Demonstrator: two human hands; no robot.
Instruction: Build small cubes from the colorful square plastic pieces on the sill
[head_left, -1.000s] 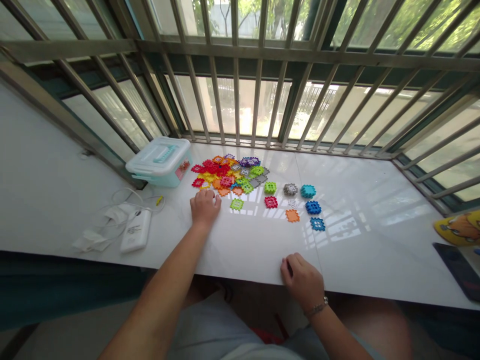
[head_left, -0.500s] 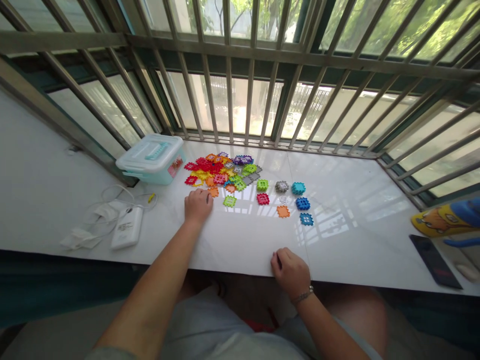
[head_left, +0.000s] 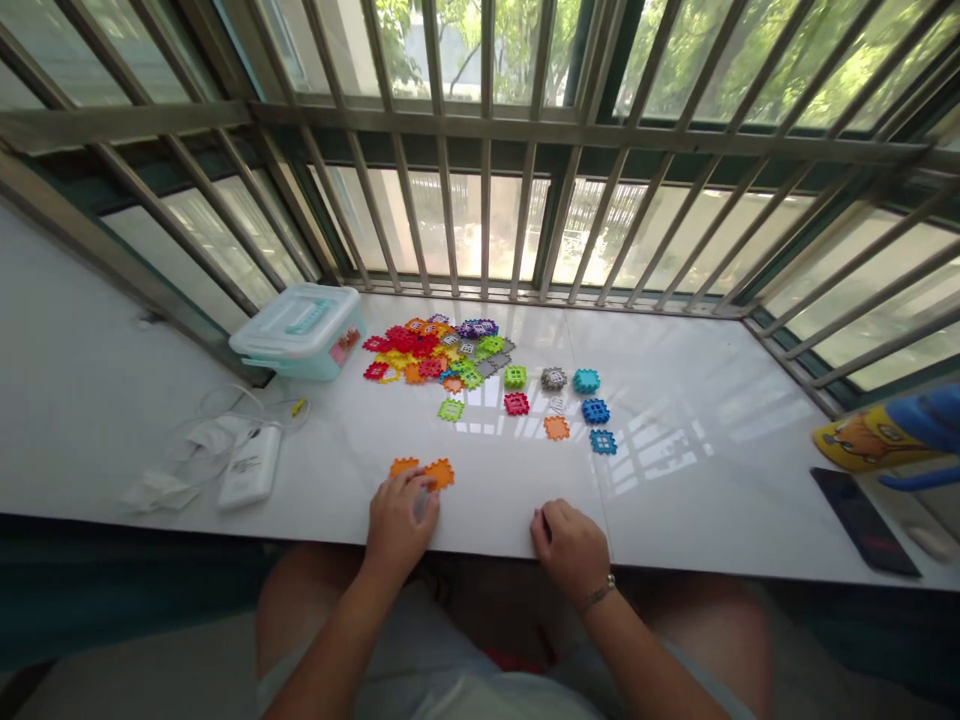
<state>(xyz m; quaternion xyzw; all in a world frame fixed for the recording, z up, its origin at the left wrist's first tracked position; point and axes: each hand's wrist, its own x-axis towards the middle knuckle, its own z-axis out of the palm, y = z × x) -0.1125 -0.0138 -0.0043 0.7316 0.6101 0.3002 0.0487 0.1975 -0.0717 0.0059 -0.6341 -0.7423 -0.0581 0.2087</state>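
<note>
My left hand (head_left: 401, 517) lies near the table's front edge, its bent fingers on flat orange interlocking tiles. An orange tile (head_left: 441, 473) with toothed edges sticks out to the right of the fingers, and more orange (head_left: 404, 465) shows beyond the fingertips. My right hand (head_left: 574, 545) rests at the front edge, curled closed, with nothing visible in it. Beyond the hands lies a mixed pile of coloured tiles (head_left: 416, 342). A lime green tile (head_left: 451, 410) lies alone in front of it. Right of the pile are a red tile (head_left: 517, 404), a light orange tile (head_left: 556, 428) and blue tiles (head_left: 595, 411).
A lidded pale-turquoise box (head_left: 300, 330) stands at the back left. Before it lie a white power bank (head_left: 250, 467) and cables. On the right are a dark phone (head_left: 862, 520) and a yellow and blue cylindrical object (head_left: 885, 430). Metal window bars border the table's back.
My left hand has come back from the pile toward the front edge, bringing orange tiles along. My right hand stays curled in nearly the same place. The view has shifted slightly.
</note>
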